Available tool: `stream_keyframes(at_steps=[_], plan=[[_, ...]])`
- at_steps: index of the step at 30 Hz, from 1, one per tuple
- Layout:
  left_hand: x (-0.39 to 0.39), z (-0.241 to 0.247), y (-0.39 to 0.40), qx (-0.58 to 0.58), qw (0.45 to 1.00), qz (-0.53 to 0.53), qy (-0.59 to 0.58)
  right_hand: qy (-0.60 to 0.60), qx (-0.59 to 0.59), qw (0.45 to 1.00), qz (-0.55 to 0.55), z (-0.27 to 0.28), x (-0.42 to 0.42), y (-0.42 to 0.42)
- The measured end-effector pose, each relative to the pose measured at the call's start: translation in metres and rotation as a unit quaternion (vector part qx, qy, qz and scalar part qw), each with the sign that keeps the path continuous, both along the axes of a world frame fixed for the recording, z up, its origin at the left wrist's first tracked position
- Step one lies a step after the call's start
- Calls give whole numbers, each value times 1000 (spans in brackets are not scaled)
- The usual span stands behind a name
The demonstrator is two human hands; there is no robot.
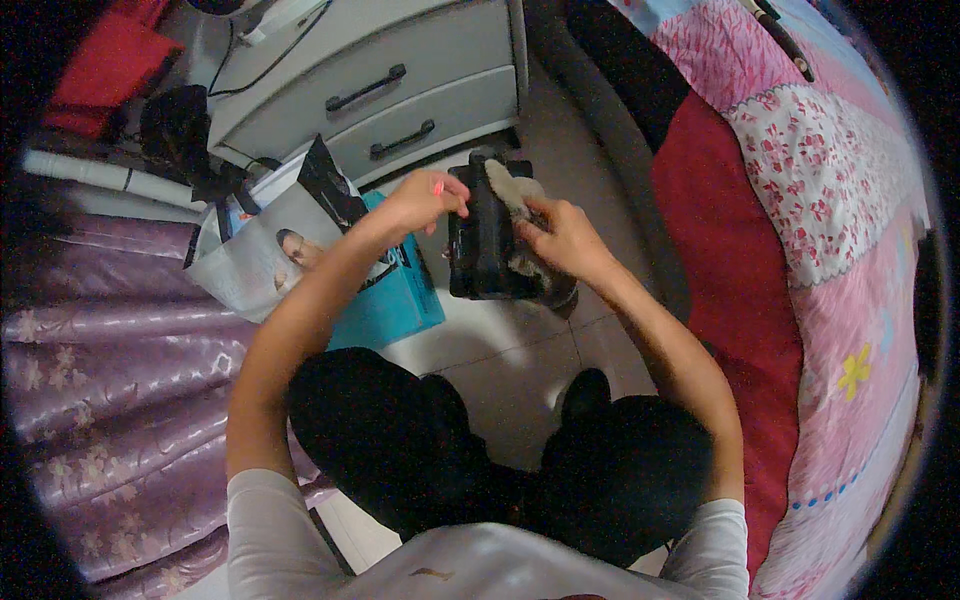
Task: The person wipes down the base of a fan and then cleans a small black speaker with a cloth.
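Observation:
On the floor before me is a glossy black case (487,255), with a raised ridge along its middle. My left hand (424,201) hovers by its upper left edge, fingers loosely curled and apart, with no held object showing. A bright pink-red spot shows on one of its fingers. With my right hand (562,236) I pinch a soft beige, cloth-like item (510,184) at the case's right side. Part of this item lies over the case's top. More greyish material (555,285) shows below the right hand; its exact kind is unclear, and the hand hides part of it.
A grey drawer cabinet (360,82) stands ahead. To the left are a printed paper bag (247,259), a turquoise box (405,300) and a purple floral curtain (112,360). The bed's patchwork cover (825,180) and red cloth (720,247) border the right side.

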State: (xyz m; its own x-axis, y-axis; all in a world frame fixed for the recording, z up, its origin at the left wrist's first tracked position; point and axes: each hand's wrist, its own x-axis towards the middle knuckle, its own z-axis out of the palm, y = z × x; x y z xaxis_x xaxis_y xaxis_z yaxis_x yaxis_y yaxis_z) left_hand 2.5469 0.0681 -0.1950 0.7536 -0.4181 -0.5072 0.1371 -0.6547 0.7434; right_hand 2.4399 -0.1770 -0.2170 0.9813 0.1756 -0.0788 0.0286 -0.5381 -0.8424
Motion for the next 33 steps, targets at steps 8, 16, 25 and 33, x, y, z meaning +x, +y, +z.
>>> stream_keyframes(at_steps=[8,16,25,33], plan=[[-55,-14,-15,-170,969,177,15,41,-91,993,62,13,7,7],[-48,-29,-12,-205,960,190,28,-24,-354,934,45,16,16,32],[-51,-28,-12,-173,975,136,-16,-49,-78,992,-83,18,2,19],[-52,-28,-10,-141,978,147,-41,-23,-343,938,48,22,4,33]])
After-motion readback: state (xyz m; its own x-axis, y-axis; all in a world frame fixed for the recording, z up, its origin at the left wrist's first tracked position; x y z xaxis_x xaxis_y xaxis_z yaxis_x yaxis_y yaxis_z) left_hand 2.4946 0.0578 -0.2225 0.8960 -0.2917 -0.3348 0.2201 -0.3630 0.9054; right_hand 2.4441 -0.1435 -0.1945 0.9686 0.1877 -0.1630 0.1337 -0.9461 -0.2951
